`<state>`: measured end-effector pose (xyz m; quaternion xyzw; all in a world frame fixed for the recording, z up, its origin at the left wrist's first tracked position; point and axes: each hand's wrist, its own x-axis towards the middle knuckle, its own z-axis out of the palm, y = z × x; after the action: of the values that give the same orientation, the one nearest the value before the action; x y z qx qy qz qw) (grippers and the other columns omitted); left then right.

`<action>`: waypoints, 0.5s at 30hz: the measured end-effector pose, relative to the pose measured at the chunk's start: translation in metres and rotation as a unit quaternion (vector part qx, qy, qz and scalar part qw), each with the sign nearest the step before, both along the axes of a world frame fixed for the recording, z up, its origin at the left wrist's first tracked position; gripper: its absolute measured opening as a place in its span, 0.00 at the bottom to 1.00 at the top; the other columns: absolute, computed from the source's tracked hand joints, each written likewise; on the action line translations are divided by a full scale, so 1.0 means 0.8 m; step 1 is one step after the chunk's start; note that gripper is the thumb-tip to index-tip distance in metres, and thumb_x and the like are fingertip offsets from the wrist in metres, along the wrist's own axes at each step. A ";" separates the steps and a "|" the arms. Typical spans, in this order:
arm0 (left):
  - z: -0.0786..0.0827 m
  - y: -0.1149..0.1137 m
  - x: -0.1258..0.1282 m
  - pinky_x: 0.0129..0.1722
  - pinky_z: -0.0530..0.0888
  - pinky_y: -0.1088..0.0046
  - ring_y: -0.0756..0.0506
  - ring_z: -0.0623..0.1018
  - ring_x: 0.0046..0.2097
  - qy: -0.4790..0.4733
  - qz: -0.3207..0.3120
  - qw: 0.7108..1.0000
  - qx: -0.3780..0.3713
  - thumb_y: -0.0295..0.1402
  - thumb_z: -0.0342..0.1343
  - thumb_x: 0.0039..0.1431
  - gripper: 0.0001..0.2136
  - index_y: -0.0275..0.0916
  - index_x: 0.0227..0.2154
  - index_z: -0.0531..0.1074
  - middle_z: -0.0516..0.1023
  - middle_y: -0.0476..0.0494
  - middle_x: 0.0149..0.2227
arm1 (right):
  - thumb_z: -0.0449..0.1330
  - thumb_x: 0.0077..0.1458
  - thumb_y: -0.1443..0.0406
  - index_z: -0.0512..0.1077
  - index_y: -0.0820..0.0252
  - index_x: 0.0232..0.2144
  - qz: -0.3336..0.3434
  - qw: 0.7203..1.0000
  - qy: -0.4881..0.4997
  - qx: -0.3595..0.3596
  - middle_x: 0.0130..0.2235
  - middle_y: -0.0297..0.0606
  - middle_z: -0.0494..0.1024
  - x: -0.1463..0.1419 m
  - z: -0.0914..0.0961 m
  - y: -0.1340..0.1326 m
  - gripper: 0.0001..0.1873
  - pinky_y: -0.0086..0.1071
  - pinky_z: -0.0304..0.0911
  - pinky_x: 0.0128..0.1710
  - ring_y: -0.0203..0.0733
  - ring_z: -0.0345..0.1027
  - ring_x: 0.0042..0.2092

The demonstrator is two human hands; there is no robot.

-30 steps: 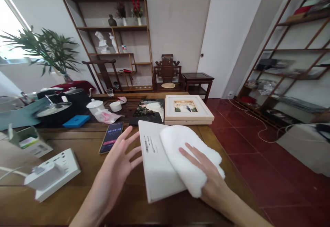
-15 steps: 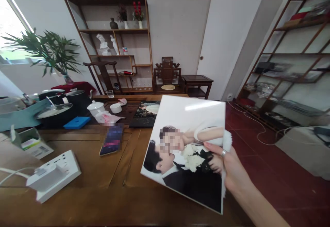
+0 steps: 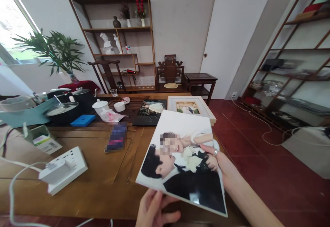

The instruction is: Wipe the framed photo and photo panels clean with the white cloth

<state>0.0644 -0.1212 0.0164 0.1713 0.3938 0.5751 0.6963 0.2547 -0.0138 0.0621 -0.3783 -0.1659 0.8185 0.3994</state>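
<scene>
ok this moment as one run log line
right hand: holds photo panel by right edge | left hand: at panel's lower edge | panel: picture side toward camera | beyond: framed picture

Right hand point(image 3: 224, 165) partly hidden behind photo panel point(image 3: 184, 166)

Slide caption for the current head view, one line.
Right hand grips a photo panel by its right edge, left hand at its lower edge, over a wooden table.

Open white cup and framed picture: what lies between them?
In the head view, a dark photo panel lies between the open white cup and the framed picture.
</scene>
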 end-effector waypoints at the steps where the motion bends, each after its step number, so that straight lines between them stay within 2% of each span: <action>1: 0.004 0.003 0.003 0.27 0.77 0.70 0.38 0.79 0.40 -0.018 0.004 1.000 -0.005 0.44 0.66 0.43 0.19 0.40 0.37 0.77 0.80 0.39 0.38 | 0.59 0.52 0.63 0.75 0.68 0.31 0.016 1.000 0.008 -0.003 0.28 0.45 0.80 -0.001 0.002 -0.002 0.11 0.34 0.70 0.35 0.45 0.76 0.32; 6: 0.020 0.010 0.005 0.31 0.79 0.66 0.36 0.78 0.45 -0.034 -0.003 0.999 0.000 0.31 0.63 0.48 0.24 0.44 0.51 0.70 0.77 0.40 0.46 | 0.58 0.52 0.54 0.74 0.64 0.34 0.036 0.996 -0.027 0.075 0.32 0.44 0.80 -0.007 0.005 0.002 0.18 0.34 0.70 0.32 0.45 0.76 0.32; 8: 0.022 0.010 -0.001 0.34 0.79 0.65 0.35 0.76 0.48 -0.065 -0.018 0.998 0.021 0.30 0.62 0.50 0.26 0.45 0.54 0.66 0.76 0.40 0.49 | 0.58 0.51 0.52 0.74 0.63 0.35 0.003 0.991 -0.063 0.121 0.33 0.44 0.80 -0.001 0.002 0.009 0.19 0.34 0.70 0.32 0.46 0.75 0.33; 10: 0.022 0.010 -0.010 0.35 0.79 0.65 0.34 0.75 0.49 -0.087 -0.028 0.995 0.035 0.30 0.61 0.51 0.26 0.45 0.55 0.65 0.75 0.40 0.49 | 0.62 0.48 0.54 0.73 0.63 0.36 -0.064 0.978 -0.127 0.152 0.34 0.43 0.80 0.015 0.001 0.017 0.18 0.34 0.71 0.33 0.46 0.75 0.33; 12: 0.022 0.011 -0.021 0.33 0.79 0.67 0.34 0.76 0.48 -0.089 -0.029 0.995 0.041 0.29 0.59 0.53 0.24 0.45 0.54 0.66 0.76 0.40 0.48 | 0.65 0.45 0.56 0.73 0.63 0.38 -0.142 0.946 -0.231 0.178 0.36 0.44 0.80 0.040 0.004 0.022 0.20 0.35 0.71 0.33 0.48 0.75 0.34; 13: 0.023 0.013 -0.026 0.31 0.80 0.68 0.35 0.76 0.47 -0.084 -0.022 0.995 0.043 0.28 0.59 0.53 0.24 0.46 0.54 0.67 0.77 0.40 0.48 | 0.66 0.44 0.57 0.73 0.63 0.38 -0.172 0.917 -0.294 0.207 0.37 0.44 0.80 0.054 0.006 0.022 0.20 0.37 0.71 0.33 0.50 0.75 0.35; 14: 0.024 0.015 -0.032 0.29 0.80 0.69 0.35 0.77 0.46 -0.075 -0.009 0.996 0.046 0.26 0.59 0.53 0.23 0.46 0.53 0.68 0.77 0.41 0.47 | 0.66 0.43 0.57 0.73 0.62 0.38 -0.188 0.878 -0.361 0.251 0.38 0.44 0.80 0.067 0.009 0.022 0.20 0.38 0.71 0.34 0.51 0.75 0.37; 15: 0.025 0.019 -0.036 0.27 0.80 0.70 0.35 0.78 0.44 -0.065 0.009 0.997 0.047 0.25 0.59 0.52 0.23 0.46 0.52 0.69 0.78 0.41 0.46 | 0.65 0.44 0.58 0.73 0.62 0.38 -0.188 0.828 -0.427 0.312 0.40 0.44 0.79 0.078 0.010 0.020 0.18 0.40 0.71 0.37 0.53 0.74 0.39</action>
<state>0.0352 -0.1061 0.0368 0.1633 0.3218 0.6090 0.7063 0.3168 0.0019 0.0702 -0.5691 -0.4919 0.3891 0.5317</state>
